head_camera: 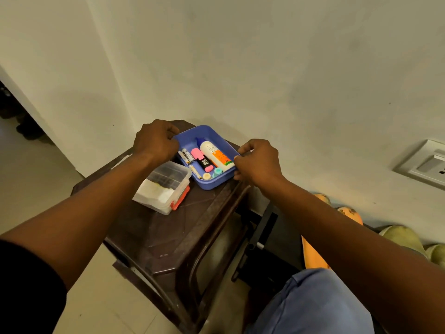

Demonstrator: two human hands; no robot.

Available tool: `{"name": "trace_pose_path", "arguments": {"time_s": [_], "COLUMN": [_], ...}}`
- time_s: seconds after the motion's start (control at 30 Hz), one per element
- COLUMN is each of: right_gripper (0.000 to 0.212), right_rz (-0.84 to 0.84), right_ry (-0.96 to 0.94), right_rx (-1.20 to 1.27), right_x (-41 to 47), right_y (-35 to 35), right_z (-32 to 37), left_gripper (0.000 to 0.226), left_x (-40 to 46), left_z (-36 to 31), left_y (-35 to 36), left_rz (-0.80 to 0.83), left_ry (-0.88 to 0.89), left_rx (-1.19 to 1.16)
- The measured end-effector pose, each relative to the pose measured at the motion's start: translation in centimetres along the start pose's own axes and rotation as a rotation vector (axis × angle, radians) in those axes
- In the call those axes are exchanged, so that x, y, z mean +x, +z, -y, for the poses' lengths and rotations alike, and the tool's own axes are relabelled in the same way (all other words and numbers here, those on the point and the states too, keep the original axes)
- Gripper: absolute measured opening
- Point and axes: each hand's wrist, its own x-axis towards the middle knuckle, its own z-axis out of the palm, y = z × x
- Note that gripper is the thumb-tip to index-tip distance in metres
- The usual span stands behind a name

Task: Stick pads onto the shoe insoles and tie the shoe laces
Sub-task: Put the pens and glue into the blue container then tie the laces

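Note:
A blue plastic tray [209, 185] sits at the far corner of a dark brown plastic stool [166, 239]. My left hand [155, 142] grips the tray's far left rim. My right hand [258, 162] grips its right rim. Inside lie a white glue bottle [215, 154] with an orange label, a pink highlighter [203, 160], markers and small round caps. No shoes, insoles or pads are in view.
A clear lidded box [165, 189] with red latches sits on the stool just left of the tray. A white wall rises close behind. A wall socket [428, 165] is at right. Orange and green shapes [399, 235] lie on the floor at right, and my blue-clad knee [315, 302] shows below.

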Motion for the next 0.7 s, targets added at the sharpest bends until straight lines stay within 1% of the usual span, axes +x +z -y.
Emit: {"name": "trace_pose_path", "arguments": {"time_s": [0.1,0.2,0.3,0.37,0.53,0.7], "right_gripper": [0.024,0.018,0.017,0.019,0.031,0.037], "right_rz": [-0.011,-0.027,-0.027,-0.016,-0.016,0.032], "right_ry": [-0.001,-0.02,-0.025,-0.029,-0.049,-0.078], "right_rx": [0.013,0.0,-0.005,-0.02,-0.065,-0.099], "right_x": [0.6,1.3,2.2,2.8,4.1,3.9], "right_y": [0.0,0.3,0.4,0.5,1.4,1.6], "right_z": [0.8,1.5,2.3,2.8,3.8,3.3], "left_gripper": [0.031,0.028,0.028,0.031,0.035,0.038], "left_x": [0.0,0.2,0.4,0.5,0.9,0.5], "left_z": [0.1,0.3,0.8,1.1,1.9,2.1], "left_y": [-0.4,-0.7,-1.0,-1.1,-1.3,-1.7], "left_rz": [-0.004,-0.01,-0.035,-0.046,-0.077,-0.055], "left_ry": [0.002,0.001,-0.016,-0.027,-0.049,-0.043], "left_rx": [0.033,0.078,0.104,0.127,0.154,0.134]}}
